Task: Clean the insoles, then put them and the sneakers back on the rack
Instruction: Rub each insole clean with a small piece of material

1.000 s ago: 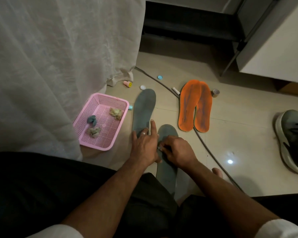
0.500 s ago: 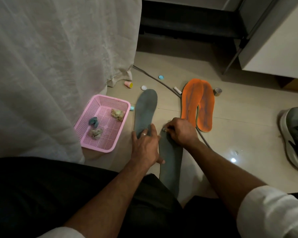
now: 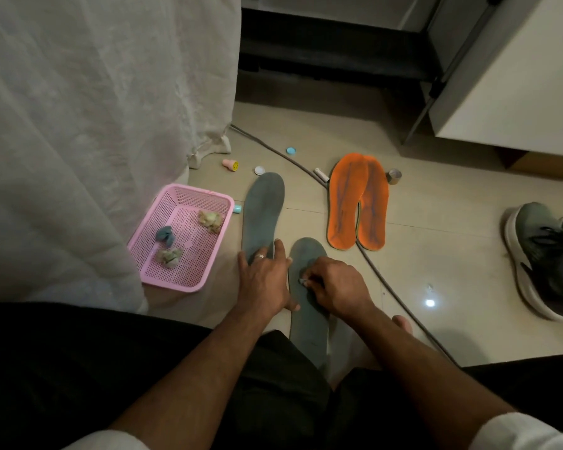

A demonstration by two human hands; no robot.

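Insoles mid-clean on floor: near grey insole point(image 3: 307, 323) just right of pink basket point(image 3: 182, 237), scrubbed by right hand point(image 3: 337, 287), grip clenched on small wipe point(image 3: 303, 281); left hand point(image 3: 264, 280) flat, released, pinning far grey insole point(image 3: 263, 216). Orange insoles point(image 3: 358, 203), sneakers point(image 3: 546, 254) beyond, not racked. Versus half-second earlier: right hand pulled back from toe toward middle.

White rolled-up sleeves point(image 3: 533, 431), black trousers point(image 3: 78, 368), silver ring point(image 3: 260, 256) on left hand point(image 3: 264, 280)
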